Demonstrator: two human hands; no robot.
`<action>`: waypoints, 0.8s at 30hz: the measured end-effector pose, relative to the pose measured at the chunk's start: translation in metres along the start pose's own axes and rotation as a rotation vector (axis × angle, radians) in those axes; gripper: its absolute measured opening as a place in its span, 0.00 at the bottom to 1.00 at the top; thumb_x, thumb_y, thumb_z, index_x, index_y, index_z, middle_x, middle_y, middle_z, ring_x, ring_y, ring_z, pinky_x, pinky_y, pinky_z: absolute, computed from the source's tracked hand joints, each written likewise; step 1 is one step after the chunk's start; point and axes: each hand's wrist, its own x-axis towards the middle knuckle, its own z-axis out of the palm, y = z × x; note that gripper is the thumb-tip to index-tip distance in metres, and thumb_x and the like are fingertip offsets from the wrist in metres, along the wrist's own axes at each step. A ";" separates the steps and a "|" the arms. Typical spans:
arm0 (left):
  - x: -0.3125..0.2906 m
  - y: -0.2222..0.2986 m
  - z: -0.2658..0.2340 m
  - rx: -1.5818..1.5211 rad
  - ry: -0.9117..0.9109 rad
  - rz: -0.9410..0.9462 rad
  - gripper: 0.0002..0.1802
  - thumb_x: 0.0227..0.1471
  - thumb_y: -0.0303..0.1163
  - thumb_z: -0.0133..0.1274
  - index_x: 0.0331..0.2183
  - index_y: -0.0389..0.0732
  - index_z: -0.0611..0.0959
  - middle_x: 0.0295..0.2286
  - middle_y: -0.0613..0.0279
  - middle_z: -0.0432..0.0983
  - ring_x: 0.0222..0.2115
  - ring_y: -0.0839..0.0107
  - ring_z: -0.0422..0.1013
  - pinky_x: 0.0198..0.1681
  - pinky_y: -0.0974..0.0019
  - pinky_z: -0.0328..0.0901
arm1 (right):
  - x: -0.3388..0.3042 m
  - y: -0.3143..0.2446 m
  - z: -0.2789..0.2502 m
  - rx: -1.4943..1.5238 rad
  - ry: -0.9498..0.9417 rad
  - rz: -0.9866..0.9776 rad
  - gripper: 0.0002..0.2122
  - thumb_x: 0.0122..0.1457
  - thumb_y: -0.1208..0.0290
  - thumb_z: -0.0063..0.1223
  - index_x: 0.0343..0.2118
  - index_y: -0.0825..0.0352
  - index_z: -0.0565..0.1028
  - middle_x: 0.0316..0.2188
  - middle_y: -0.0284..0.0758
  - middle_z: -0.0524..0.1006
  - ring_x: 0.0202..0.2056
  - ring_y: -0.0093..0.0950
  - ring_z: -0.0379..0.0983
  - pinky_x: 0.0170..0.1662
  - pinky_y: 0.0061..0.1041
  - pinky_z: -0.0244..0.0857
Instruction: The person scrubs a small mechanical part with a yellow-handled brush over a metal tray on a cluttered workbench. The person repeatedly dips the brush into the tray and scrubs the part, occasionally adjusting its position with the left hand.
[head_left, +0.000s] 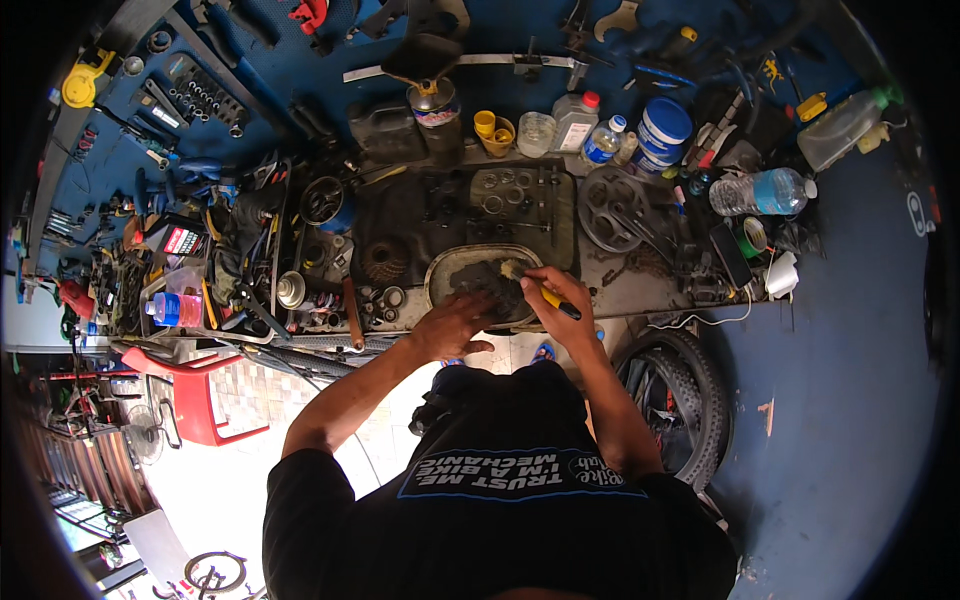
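Note:
My right hand (556,302) is closed round the yellow and black handle of a brush (562,304). Its pale bristles point left, over an oval tray (431,282) at the bench's near edge. In the tray is a dark, dirty mass (478,280) whose kind I cannot make out. My left hand (455,325) lies over the tray's near-left rim, fingers stretched onto that mass and thumb apart. Just beyond the tray, a dark mat (530,235) bears metal rings and small parts. A rusty-brown sprocket cassette (385,262) is left of the tray.
An adjustable wrench (350,300) lies left of the tray, beside loose rings. To the right are a crankset (612,212) and a chain (640,265). Bottles, a blue-lidded tub (665,130) and a jerrycan (385,132) line the back. Tyres (690,400) stand below right; a red chair (205,395) is left.

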 end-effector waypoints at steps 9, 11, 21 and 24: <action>0.029 0.001 0.001 -0.019 0.127 -0.021 0.45 0.63 0.66 0.57 0.63 0.36 0.80 0.64 0.43 0.73 0.65 0.46 0.70 0.70 0.46 0.63 | 0.005 0.009 0.005 0.153 0.059 0.004 0.13 0.71 0.63 0.67 0.47 0.70 0.84 0.30 0.32 0.85 0.31 0.16 0.77 0.36 0.21 0.70; 0.044 0.010 0.008 -0.012 0.155 -0.136 0.52 0.62 0.71 0.54 0.67 0.35 0.74 0.67 0.41 0.69 0.69 0.44 0.65 0.73 0.43 0.58 | 0.011 0.007 0.004 0.159 0.077 0.037 0.13 0.71 0.63 0.67 0.47 0.70 0.84 0.30 0.30 0.84 0.31 0.14 0.74 0.35 0.19 0.68; 0.078 0.024 0.028 -0.037 0.147 -0.201 0.57 0.61 0.75 0.52 0.70 0.35 0.71 0.68 0.37 0.66 0.71 0.38 0.61 0.73 0.36 0.57 | 0.021 0.001 -0.007 0.214 0.120 0.119 0.11 0.72 0.65 0.66 0.45 0.69 0.84 0.31 0.25 0.83 0.33 0.11 0.71 0.35 0.16 0.63; 0.072 0.025 0.027 -0.086 0.151 -0.094 0.49 0.62 0.70 0.56 0.63 0.36 0.79 0.66 0.38 0.69 0.68 0.38 0.64 0.71 0.37 0.60 | 0.020 0.004 -0.006 0.204 0.131 0.102 0.11 0.72 0.66 0.66 0.45 0.69 0.84 0.31 0.24 0.82 0.32 0.10 0.70 0.34 0.16 0.63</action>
